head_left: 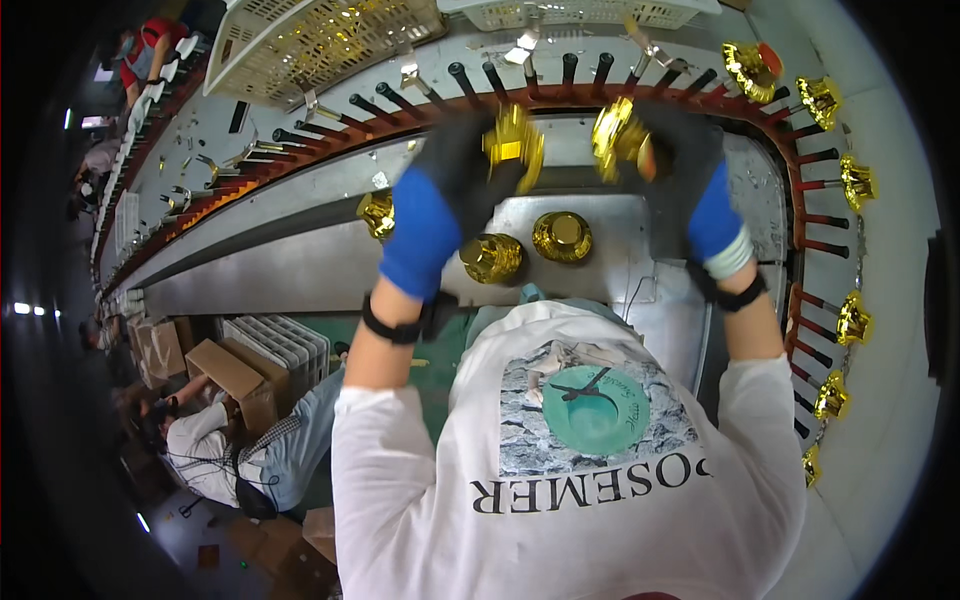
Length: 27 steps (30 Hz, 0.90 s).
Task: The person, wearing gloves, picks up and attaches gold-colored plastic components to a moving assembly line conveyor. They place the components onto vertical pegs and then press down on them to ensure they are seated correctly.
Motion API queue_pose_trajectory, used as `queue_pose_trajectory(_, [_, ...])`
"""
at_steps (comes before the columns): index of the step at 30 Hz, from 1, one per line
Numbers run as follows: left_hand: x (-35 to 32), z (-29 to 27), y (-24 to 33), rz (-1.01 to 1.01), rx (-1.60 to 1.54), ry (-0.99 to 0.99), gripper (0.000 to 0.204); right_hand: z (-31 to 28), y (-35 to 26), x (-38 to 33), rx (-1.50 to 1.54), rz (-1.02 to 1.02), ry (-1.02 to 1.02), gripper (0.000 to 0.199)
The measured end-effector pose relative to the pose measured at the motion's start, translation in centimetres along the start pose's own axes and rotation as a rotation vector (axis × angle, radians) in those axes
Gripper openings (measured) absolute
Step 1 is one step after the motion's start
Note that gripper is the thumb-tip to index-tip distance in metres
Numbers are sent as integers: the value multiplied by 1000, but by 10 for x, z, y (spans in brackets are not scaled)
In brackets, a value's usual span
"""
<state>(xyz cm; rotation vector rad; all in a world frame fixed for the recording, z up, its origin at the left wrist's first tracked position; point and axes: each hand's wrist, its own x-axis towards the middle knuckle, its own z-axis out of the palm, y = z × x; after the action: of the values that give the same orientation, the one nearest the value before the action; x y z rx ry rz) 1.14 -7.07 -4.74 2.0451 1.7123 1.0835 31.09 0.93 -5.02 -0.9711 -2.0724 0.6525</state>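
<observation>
Both my hands are raised over the steel bench in black gloves with blue cuffs. My left hand (455, 165) grips a shiny gold cup-shaped piece (516, 148) by its left side. A second gold cup-shaped piece (615, 138) is in my right hand (685, 150), turned on its side; an orange-red patch shows near it. The two pieces are apart, with a gap between them. Below my hands, two gold cup-shaped pieces (563, 237) stand on the bench, one left of the other. Another gold piece (376, 213) sits left of my left forearm, partly covered.
A curved rail of black-tipped pegs (569, 68) runs round the bench, with gold pieces (853, 320) on the right-hand pegs. Beyond it stands a cream plastic crate (320, 50). A person (210, 450) with cardboard boxes (235, 375) is at lower left; another in red (150, 50) is at far left.
</observation>
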Motion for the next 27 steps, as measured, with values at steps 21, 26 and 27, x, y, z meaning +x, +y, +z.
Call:
queue_pose_trajectory(21, [-6, 11, 2, 74, 33, -279, 80, -62, 62, 7, -756, -303, 221, 55])
queue_pose_trajectory(26, [155, 51, 46, 461, 26, -15, 71, -125, 144, 105, -610, 139, 308, 60])
queue_pose_trajectory(27, [179, 63, 54, 447, 4, -82, 74, -130, 171, 104, -428, 143, 225, 64])
